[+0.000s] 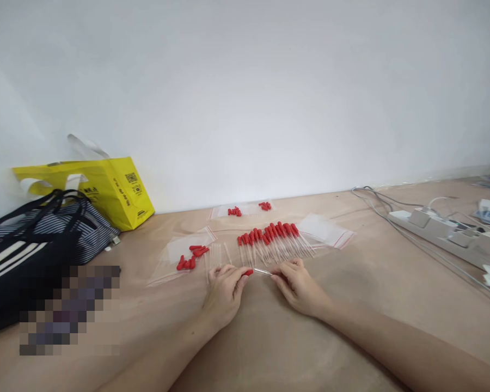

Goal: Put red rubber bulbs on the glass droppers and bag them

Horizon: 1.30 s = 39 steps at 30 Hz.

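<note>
Between the fingers of my left hand is a red rubber bulb, its end pointing right. My right hand pinches a clear dropper tube, whose free end lies close to the bulb; whether they touch I cannot tell. Just beyond my hands is a row of droppers with red bulbs on clear tubes. Several bare tubes lie behind my left hand. Loose red bulbs rest on a clear zip bag to the left.
At the back, more red bulbs lie on another zip bag. A flat zip bag is right of the row. A yellow bag and a dark bag stand left. A white power strip with cables sits right.
</note>
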Each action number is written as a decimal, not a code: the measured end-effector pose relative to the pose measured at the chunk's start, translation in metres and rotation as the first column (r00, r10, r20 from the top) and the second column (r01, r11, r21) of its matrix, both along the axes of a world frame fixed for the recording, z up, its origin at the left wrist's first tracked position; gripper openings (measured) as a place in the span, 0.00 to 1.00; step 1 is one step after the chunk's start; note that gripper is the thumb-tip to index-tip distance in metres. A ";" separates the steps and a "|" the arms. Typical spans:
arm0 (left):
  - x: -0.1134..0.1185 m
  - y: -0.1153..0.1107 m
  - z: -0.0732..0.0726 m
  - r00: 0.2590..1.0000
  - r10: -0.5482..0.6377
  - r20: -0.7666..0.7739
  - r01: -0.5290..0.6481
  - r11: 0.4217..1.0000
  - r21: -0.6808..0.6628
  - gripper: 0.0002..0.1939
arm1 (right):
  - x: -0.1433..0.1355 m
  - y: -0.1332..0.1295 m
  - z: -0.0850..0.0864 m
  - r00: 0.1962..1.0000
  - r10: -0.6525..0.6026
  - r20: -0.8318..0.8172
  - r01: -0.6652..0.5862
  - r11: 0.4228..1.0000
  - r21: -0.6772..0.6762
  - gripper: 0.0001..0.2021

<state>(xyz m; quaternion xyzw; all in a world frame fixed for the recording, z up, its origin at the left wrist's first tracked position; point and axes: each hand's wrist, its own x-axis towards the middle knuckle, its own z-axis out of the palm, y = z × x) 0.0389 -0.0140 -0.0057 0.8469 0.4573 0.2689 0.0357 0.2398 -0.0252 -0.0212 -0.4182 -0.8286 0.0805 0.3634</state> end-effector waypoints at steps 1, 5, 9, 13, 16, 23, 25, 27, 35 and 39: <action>0.000 0.000 0.000 1.000 -0.004 0.007 0.004 1.000 -0.004 0.10 | 0.000 0.000 0.000 1.000 0.007 0.003 -0.007 1.000 0.001 0.08; 0.000 0.000 0.001 0.999 -0.024 0.038 0.024 1.000 -0.016 0.09 | -0.002 0.000 0.001 0.999 0.038 0.012 -0.038 0.999 0.014 0.09; 0.000 0.001 0.001 0.996 -0.034 0.078 0.037 0.999 -0.026 0.09 | -0.005 0.001 -0.001 0.999 0.042 0.007 -0.043 0.998 0.039 0.10; -0.001 0.001 -0.001 0.994 -0.045 0.103 0.046 0.999 -0.005 0.10 | -0.003 0.003 -0.002 0.997 0.066 0.043 -0.069 0.993 0.097 0.11; -0.002 -0.001 -0.001 0.993 -0.085 0.082 0.083 0.996 0.031 0.09 | 0.001 0.004 -0.001 0.988 0.099 0.118 -0.119 0.977 0.177 0.12; -0.002 -0.006 0.000 0.986 -0.160 0.045 0.156 0.983 0.093 0.08 | 0.005 0.006 0.002 0.972 0.061 0.227 -0.141 0.924 0.356 0.15; -0.002 -0.007 0.001 0.984 -0.175 0.037 0.170 0.979 0.109 0.08 | 0.006 0.007 0.001 0.970 0.055 0.238 -0.147 0.910 0.387 0.15; -0.001 -0.008 0.001 0.981 -0.192 0.031 0.187 0.975 0.121 0.09 | 0.006 0.007 0.001 0.968 0.053 0.244 -0.149 0.907 0.394 0.14; -0.001 -0.008 0.001 0.981 -0.195 0.024 0.188 0.968 0.166 0.10 | 0.003 0.001 0.006 0.979 0.081 0.189 -0.121 0.971 0.206 0.10; -0.002 -0.008 0.001 0.975 -0.221 -0.001 0.219 0.965 0.145 0.10 | 0.003 0.003 0.005 0.972 0.085 0.219 -0.161 0.919 0.359 0.12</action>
